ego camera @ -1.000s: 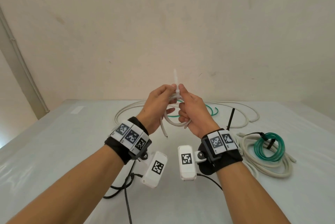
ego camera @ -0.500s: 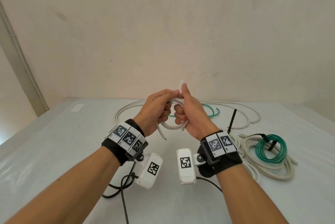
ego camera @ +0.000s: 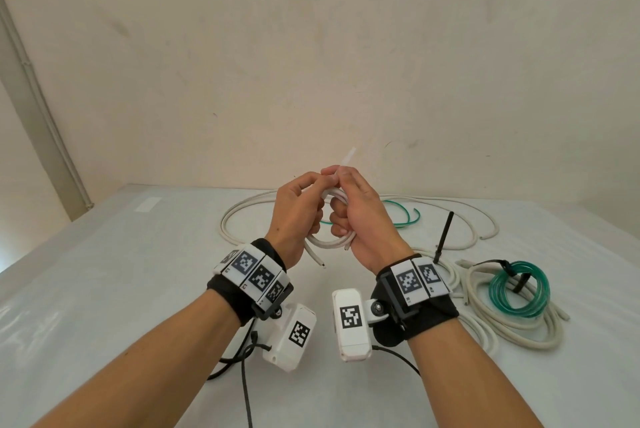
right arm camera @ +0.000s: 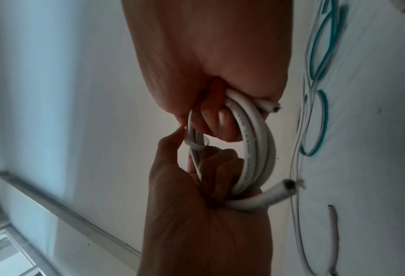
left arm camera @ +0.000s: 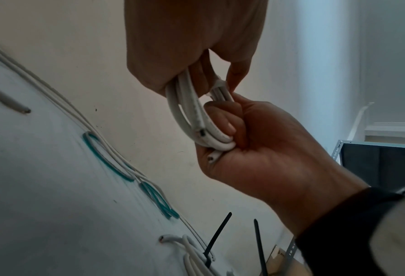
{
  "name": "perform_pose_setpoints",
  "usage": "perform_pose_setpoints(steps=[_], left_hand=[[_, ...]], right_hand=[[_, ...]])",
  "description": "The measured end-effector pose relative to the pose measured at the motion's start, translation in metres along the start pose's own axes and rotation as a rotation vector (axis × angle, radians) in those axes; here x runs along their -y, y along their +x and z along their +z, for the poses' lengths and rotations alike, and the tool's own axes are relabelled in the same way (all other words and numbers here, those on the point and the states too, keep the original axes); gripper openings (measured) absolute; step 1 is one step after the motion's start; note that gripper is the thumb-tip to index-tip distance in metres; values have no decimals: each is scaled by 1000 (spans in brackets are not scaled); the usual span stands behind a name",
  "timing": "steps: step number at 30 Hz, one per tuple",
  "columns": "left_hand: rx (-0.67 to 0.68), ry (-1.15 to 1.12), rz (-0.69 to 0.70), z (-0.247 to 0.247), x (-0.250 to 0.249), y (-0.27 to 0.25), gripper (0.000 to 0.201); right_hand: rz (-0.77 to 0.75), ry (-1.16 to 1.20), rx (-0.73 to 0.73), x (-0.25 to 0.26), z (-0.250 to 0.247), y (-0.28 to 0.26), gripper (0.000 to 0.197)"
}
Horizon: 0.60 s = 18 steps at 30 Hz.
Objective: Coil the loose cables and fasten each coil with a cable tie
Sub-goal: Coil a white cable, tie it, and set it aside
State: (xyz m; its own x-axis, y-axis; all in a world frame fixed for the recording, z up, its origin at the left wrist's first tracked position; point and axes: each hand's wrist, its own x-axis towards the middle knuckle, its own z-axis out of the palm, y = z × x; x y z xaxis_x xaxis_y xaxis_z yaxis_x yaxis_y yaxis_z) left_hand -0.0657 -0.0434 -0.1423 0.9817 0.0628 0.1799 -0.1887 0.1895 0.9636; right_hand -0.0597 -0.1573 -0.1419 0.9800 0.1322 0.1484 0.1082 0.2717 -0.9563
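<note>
Both hands hold a small white cable coil (ego camera: 332,242) up above the table. My left hand (ego camera: 311,185) grips the coil's left side, with its fingertips at the top beside the tie. The lower fingers of my right hand (ego camera: 337,176) curl round the coil's right side, while thumb and forefinger pinch a white cable tie (ego camera: 348,159) whose tail sticks up. In the left wrist view the tie's head (left arm camera: 220,85) sits on the coil (left arm camera: 191,115) between both hands. The right wrist view shows the tie's band (right arm camera: 196,146) wrapped round the coil (right arm camera: 255,142), with a cut cable end (right arm camera: 286,186) jutting out.
On the white table (ego camera: 104,271) behind the hands lie a loose white cable (ego camera: 242,216) and a loose green wire (ego camera: 405,216). At the right sit a green coil (ego camera: 519,289) and a white coil (ego camera: 512,334), each with a black tie; one tie (ego camera: 443,237) stands upright.
The hands have closed together round the coil and shifted a little. The tie's tail shows shorter above the fingers and now leans to the right.
</note>
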Motion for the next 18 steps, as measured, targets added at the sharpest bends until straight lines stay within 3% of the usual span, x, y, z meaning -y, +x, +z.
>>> perform_pose_setpoints(steps=[6, 11, 18], left_hand=[[30, -42, -24, -3, 0, 1, 10], [43, 31, 5, -2, -4, 0, 19], [-90, -42, 13, -3, -10, 6, 14]], right_hand=[[45, 24, -15, -3, 0, 1, 26], [89, 76, -41, -3, 0, 0, 41], [129, 126, -89, -3, 3, 2, 53]])
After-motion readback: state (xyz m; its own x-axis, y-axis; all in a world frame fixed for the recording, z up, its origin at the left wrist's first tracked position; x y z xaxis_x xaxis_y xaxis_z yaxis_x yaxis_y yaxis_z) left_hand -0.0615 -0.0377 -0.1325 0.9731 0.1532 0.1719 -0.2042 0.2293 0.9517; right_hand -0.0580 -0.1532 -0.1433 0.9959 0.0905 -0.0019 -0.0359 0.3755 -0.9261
